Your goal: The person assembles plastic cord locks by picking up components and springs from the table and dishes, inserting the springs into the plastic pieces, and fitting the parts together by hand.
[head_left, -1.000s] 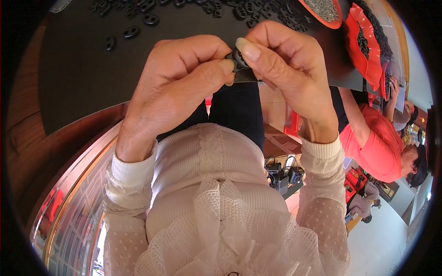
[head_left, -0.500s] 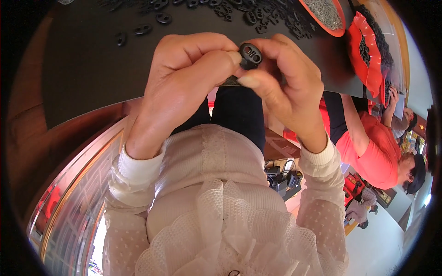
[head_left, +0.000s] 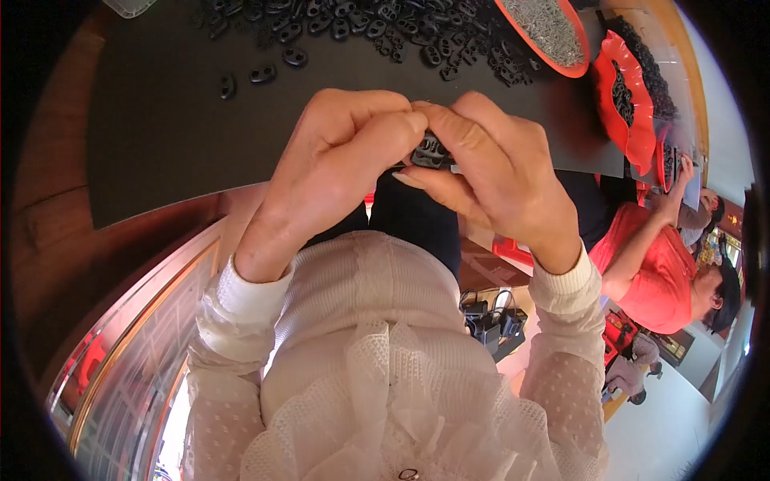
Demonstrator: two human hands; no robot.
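Currently, black piece [head_left: 430, 152] between fingers [head_left: 460, 138]

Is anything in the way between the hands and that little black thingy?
Nothing that I can see. The small black piece sits between the left hand and the right hand, with no other object visible between. They hide part of it, so exactly where each touches is unclear.

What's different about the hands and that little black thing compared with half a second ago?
The black piece has turned, its top now partly covered by the right hand, whose index finger has come across toward the left hand. The view shifted, so everything on the table appears lower. The loose black pieces lie as before.
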